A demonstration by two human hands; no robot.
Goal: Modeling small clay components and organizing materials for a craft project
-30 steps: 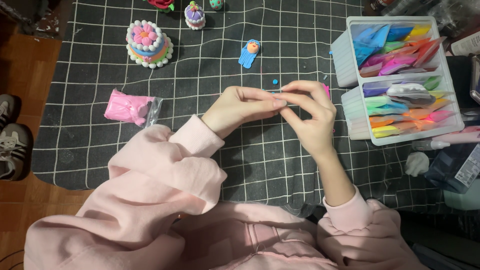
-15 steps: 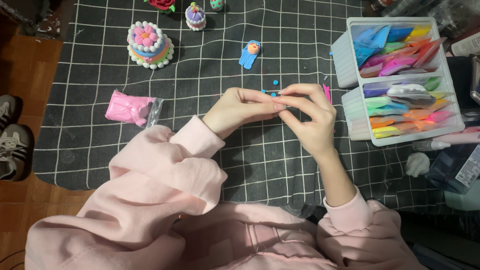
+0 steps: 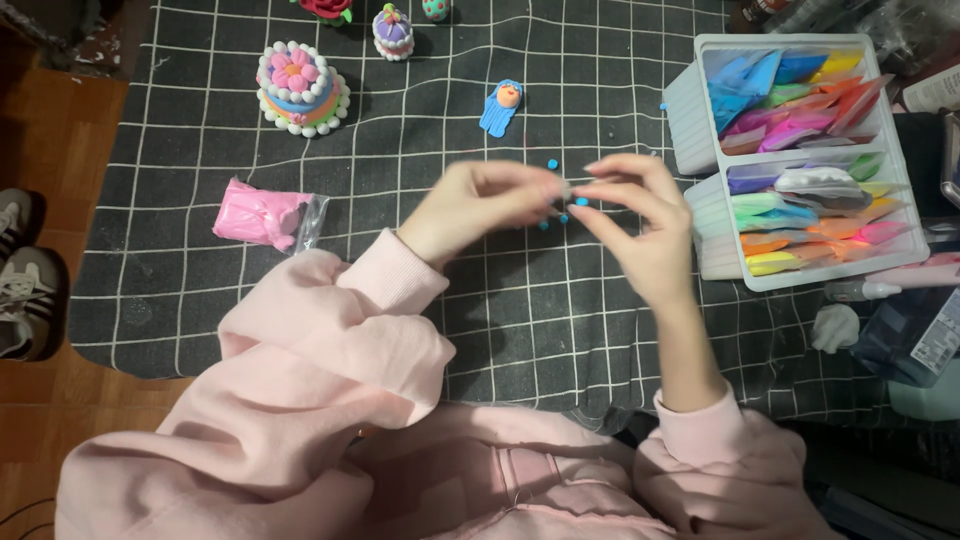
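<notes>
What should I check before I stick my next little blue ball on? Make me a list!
1. Both hands meet over the mat: ok. The left hand and right hand pinch fingertips together above the black grid mat.
2. A piece between the fingertips: cannot tell, that spot is blurred.
3. Spare blue clay bits within reach: ok, several lie on the mat beside the hands.
4. Blue figure clear of the hands: ok, it lies apart, farther up the mat.
5. More clay ready: ok, the clear box of coloured packs sits open by the right hand, and the pink clay bag lies left.
</notes>
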